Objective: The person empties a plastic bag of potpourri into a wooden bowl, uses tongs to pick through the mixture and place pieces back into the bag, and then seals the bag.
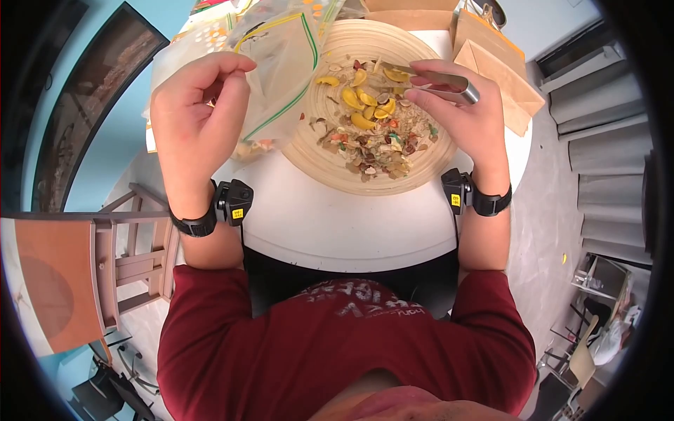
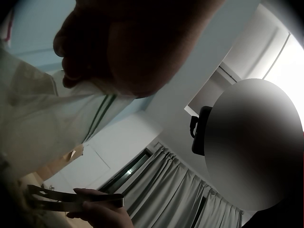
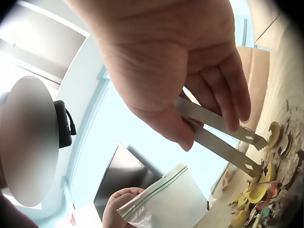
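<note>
My right hand [image 1: 460, 105] holds metal tongs [image 1: 449, 83] between thumb and fingers over the round wooden tray [image 1: 302, 151]. In the right wrist view the tongs' toothed tips [image 3: 256, 168] stand apart among yellow shell-shaped pieces [image 3: 258, 192]. Several yellow pieces [image 1: 363, 121] lie on a heap of mixed dried bits [image 1: 379, 158]. At the tray's left, my left hand [image 1: 200, 105] pinches the edge of a clear zip bag [image 1: 277, 84] with a green strip; the left wrist view also shows the bag [image 2: 42, 128] hanging from the fingers. The bag's inside cannot be made out.
Brown paper bags [image 1: 498, 88] stand at the back right of the white table [image 1: 316, 235]. Other plastic packs lie at the back left, behind the zip bag. A wooden chair [image 1: 137, 259] is beyond the table's left side.
</note>
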Demonstrator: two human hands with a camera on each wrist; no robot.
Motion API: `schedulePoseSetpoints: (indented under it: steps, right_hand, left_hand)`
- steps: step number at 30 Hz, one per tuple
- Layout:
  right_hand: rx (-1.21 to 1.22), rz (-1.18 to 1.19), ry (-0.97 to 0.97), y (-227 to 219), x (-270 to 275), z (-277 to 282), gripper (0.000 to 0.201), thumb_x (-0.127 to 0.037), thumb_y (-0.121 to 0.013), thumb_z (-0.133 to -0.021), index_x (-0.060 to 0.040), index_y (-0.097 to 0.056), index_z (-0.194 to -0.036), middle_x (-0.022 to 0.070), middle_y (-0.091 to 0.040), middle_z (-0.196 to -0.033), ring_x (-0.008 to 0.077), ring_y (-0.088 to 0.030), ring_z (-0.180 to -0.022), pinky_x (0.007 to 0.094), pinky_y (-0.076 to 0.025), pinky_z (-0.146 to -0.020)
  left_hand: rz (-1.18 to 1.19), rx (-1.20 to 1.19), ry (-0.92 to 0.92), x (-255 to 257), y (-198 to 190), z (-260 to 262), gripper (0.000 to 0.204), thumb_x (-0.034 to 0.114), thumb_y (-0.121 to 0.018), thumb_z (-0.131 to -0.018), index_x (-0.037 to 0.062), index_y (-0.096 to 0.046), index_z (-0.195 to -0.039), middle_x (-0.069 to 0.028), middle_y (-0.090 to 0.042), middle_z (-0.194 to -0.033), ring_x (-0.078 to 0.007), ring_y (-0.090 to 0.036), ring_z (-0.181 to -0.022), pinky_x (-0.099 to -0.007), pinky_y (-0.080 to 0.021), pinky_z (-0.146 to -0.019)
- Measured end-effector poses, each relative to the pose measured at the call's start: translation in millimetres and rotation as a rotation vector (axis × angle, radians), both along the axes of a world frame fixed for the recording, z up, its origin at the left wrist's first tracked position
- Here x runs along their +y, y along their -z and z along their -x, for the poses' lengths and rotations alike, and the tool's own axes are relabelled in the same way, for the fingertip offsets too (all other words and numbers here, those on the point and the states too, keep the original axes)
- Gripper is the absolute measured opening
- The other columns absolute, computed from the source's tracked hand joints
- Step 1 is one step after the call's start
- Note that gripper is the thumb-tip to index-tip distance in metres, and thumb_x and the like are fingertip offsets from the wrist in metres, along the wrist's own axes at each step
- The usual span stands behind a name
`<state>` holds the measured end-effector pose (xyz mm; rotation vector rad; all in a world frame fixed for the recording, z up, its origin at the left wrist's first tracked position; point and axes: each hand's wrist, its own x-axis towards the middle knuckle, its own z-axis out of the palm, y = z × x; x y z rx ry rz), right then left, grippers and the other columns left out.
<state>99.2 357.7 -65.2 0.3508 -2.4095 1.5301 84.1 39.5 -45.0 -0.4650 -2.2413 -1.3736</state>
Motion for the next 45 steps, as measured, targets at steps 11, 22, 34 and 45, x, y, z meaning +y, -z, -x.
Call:
schedulePoseSetpoints:
  steps: [11, 22, 34, 45]
  right_hand:
    - [0.178, -0.051, 0.163, 2, 1, -5, 0.022, -0.016, -0.085, -0.085, -0.0012, -0.078, -0.101, 0.0044, -0.078, -0.078, 0.0089, -0.071, -0.070, 0.0237, -0.054, -0.065]
    - [-0.026, -0.018, 0.266, 4, 2, 2, 0.020, -0.014, -0.078, -0.092, 0.0052, -0.076, -0.098, 0.0075, -0.075, -0.080, 0.0118, -0.072, -0.070, 0.0236, -0.056, -0.064]
    - [-0.003, 0.257, 0.208, -2, 0, 3, 0.018, -0.010, -0.074, -0.093, 0.0075, -0.076, -0.098, 0.0101, -0.075, -0.083, 0.0159, -0.072, -0.071, 0.0264, -0.056, -0.066]
    - [0.195, 0.614, 0.078, -36, -32, -21, 0.014, -0.004, -0.072, -0.094, 0.0087, -0.074, -0.100, 0.0132, -0.076, -0.083, 0.0173, -0.073, -0.071, 0.0253, -0.057, -0.067]
  left_hand:
    - [0.013, -0.016, -0.030, 2, -4, -2, 0.014, 0.001, -0.064, -0.090, -0.0012, -0.076, -0.097, -0.0008, -0.067, -0.071, -0.0044, -0.060, -0.063, -0.0214, -0.046, -0.059]
    - [0.063, -0.054, -0.027, 10, -5, -2, 0.014, 0.000, -0.064, -0.090, -0.0024, -0.076, -0.096, -0.0021, -0.069, -0.073, -0.0052, -0.060, -0.064, -0.0219, -0.046, -0.060]
    - [0.098, -0.029, 0.027, 13, -2, -6, 0.013, -0.001, -0.064, -0.090, -0.0023, -0.075, -0.096, -0.0028, -0.067, -0.072, -0.0058, -0.058, -0.062, -0.0226, -0.045, -0.058]
    - [0.341, 0.054, 0.164, 21, -6, -14, 0.019, 0.005, -0.079, -0.085, -0.0020, -0.076, -0.102, -0.0012, -0.060, -0.066, -0.0068, -0.051, -0.055, -0.0242, -0.040, -0.055]
